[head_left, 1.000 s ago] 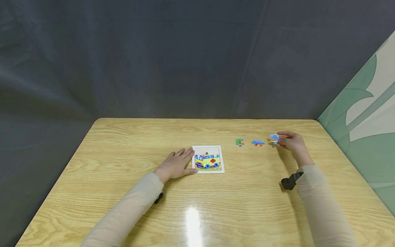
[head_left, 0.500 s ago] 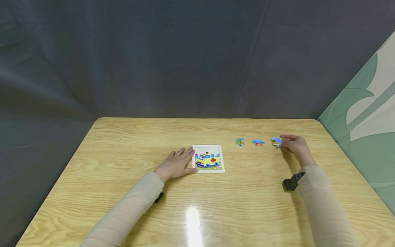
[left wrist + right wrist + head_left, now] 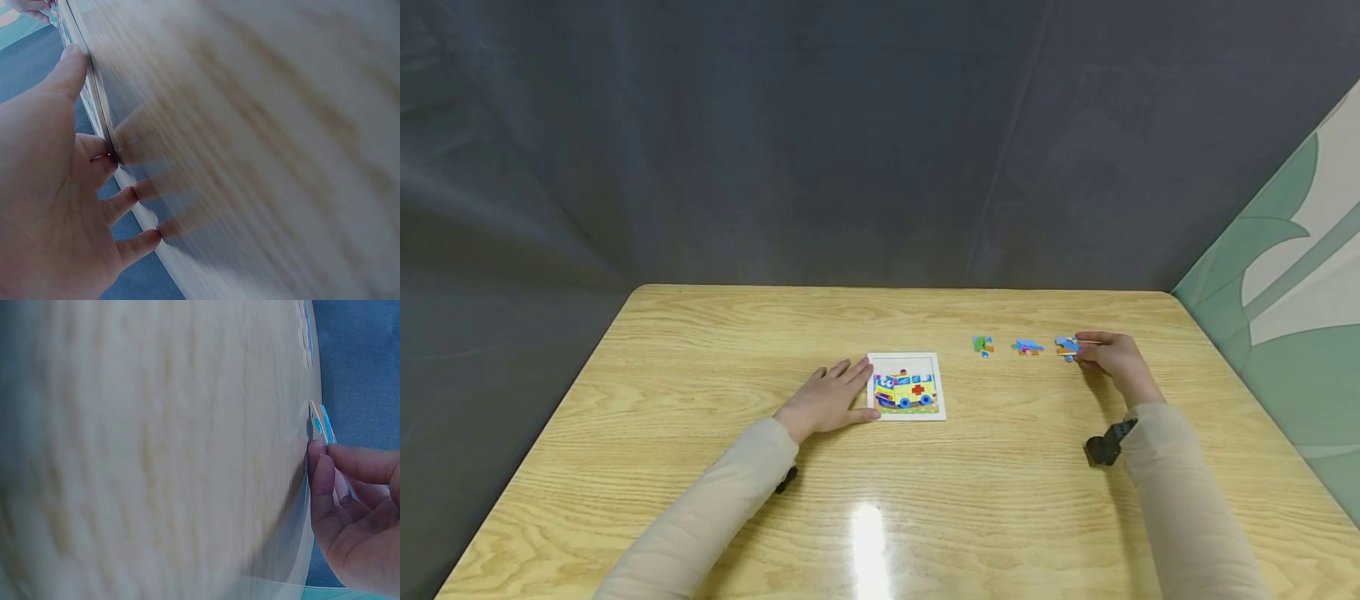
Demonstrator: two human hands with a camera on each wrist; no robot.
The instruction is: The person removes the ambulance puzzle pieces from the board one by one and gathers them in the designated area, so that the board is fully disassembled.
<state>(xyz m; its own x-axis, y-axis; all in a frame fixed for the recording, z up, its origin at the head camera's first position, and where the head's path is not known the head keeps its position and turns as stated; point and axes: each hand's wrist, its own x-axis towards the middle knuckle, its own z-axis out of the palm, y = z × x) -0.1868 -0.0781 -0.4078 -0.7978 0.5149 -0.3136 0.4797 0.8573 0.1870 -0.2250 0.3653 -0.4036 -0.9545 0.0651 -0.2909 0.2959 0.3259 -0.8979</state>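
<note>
My left hand (image 3: 829, 402) rests with spread fingers on the left edge of a white-framed jigsaw puzzle (image 3: 906, 355), whose picture is a yellow ambulance with a red cross. In the left wrist view the fingertips of the left hand (image 3: 69, 187) touch the tabletop beside the frame. Over at the right, my right hand (image 3: 1118, 362) pinches the right side of a blue and orange puzzle piece (image 3: 1064, 347) between thumb and fingers. The right wrist view shows this puzzle piece (image 3: 319, 425) low at the table surface; whether it touches the wood I cannot tell.
A green and blue puzzle piece (image 3: 982, 343) and a blue and pink puzzle piece (image 3: 1027, 347) lie in a row left of the right hand. The wooden table (image 3: 1000, 500) ends at a dark curtain (image 3: 880, 167) behind and a green-patterned panel (image 3: 1292, 333) at the right.
The right hand has shifted a little right, then back left, with its puzzle piece, which now sits lower and flatter. The left hand and the framed puzzle have stayed in place.
</note>
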